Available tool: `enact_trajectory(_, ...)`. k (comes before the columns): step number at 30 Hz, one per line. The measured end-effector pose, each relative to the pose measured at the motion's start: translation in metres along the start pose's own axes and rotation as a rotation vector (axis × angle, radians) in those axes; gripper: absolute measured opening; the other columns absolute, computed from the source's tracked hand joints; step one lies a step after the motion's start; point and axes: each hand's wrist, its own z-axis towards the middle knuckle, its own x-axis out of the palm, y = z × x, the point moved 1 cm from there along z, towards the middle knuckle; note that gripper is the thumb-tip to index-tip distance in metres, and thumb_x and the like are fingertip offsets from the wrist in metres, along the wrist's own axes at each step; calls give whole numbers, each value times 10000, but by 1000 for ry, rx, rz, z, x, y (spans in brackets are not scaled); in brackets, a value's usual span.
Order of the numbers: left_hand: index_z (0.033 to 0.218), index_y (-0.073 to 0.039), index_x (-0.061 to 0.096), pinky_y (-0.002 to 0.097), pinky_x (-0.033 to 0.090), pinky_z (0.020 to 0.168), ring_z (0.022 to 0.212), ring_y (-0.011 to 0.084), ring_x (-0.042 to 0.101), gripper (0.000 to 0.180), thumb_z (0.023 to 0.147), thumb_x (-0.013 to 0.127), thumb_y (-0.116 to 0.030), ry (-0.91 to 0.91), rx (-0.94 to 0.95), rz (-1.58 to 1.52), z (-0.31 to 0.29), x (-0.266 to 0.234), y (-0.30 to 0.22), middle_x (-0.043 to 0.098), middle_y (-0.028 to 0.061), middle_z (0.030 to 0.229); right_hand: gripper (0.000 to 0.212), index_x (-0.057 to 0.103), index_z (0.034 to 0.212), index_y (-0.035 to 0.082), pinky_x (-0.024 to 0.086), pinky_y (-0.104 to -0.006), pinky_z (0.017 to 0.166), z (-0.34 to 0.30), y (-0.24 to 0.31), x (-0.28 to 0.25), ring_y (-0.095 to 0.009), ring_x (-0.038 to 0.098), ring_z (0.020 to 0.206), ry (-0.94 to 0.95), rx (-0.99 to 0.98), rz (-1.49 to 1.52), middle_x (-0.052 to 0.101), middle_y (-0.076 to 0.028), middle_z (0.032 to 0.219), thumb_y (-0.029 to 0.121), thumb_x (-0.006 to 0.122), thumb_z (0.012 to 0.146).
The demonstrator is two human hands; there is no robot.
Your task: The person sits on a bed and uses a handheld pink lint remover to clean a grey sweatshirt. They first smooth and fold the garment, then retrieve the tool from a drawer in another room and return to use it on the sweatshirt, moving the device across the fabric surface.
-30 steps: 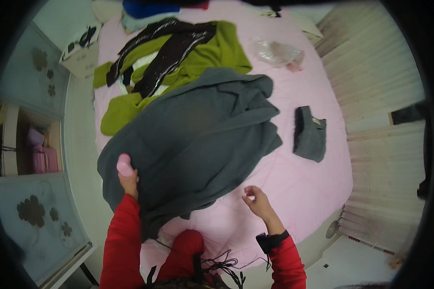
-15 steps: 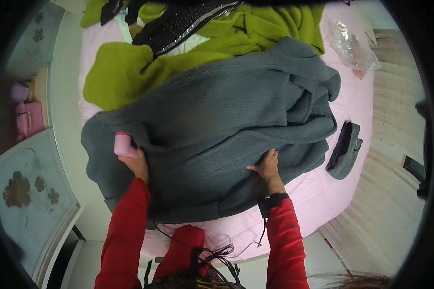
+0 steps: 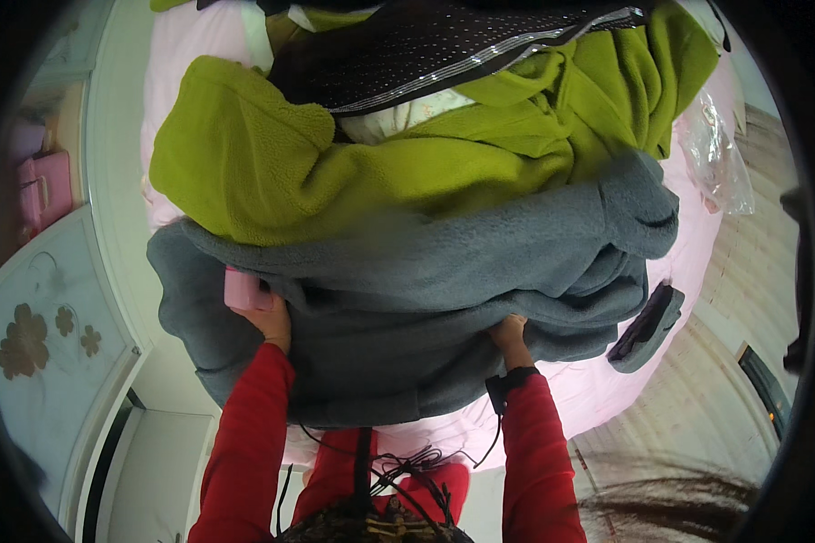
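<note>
A large dark grey coat (image 3: 398,353) lies spread and rumpled across the bed in front of me. My left hand (image 3: 268,321) is closed round a small pink fabric shaver (image 3: 243,290), whose rounded head points away over the coat's left part. A raised fold of the coat passes just beyond the shaver. To the right, my right hand (image 3: 511,333) grips the coat at a long fold; its fingertips are hidden in the cloth.
Beyond the coat lie a green fleece garment (image 3: 254,172) and a black sparkly garment (image 3: 444,54). The pink bed (image 3: 589,380) also bears a clear plastic bag (image 3: 720,158) and a small grey folded item (image 3: 645,333) on the right. Black cables (image 3: 417,462) hang near my body.
My right hand, flat with spread fingers before, has closed on the coat. The coat's far part is bunched nearer to me, showing more of the green garment. My view has shifted.
</note>
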Motion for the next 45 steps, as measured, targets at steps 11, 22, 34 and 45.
enact_trajectory(11,1151,-26,590,464,393,970,1079,394,541,489,708,718,-189,-277,10,58,-43,35,72,606,170,1130,747,324,1482,186,241,-534,1097,17,-19,8,-303,346,1375,63,-1,-181,340,-102,1517,569,465,857)
enact_trajectory(22,984,-82,635,478,445,829,913,388,565,391,607,688,-171,-269,94,321,-64,52,113,622,131,952,698,398,1445,159,250,-508,1104,3,-11,-24,-323,310,1389,364,-45,-253,337,-117,1515,569,460,883)
enact_trajectory(34,814,-122,638,465,452,711,857,374,567,356,491,758,-209,-234,102,334,-53,47,99,604,114,867,698,420,1430,230,251,-581,1069,5,-19,-19,-304,291,1398,250,-123,-332,335,-79,1521,555,544,825)
enact_trajectory(45,901,-81,586,457,401,789,885,371,526,463,507,777,-230,-358,71,81,-45,37,74,557,132,903,881,318,1483,238,224,-551,1110,17,-18,-18,-306,262,1416,231,-124,-450,277,-67,1550,723,516,775)
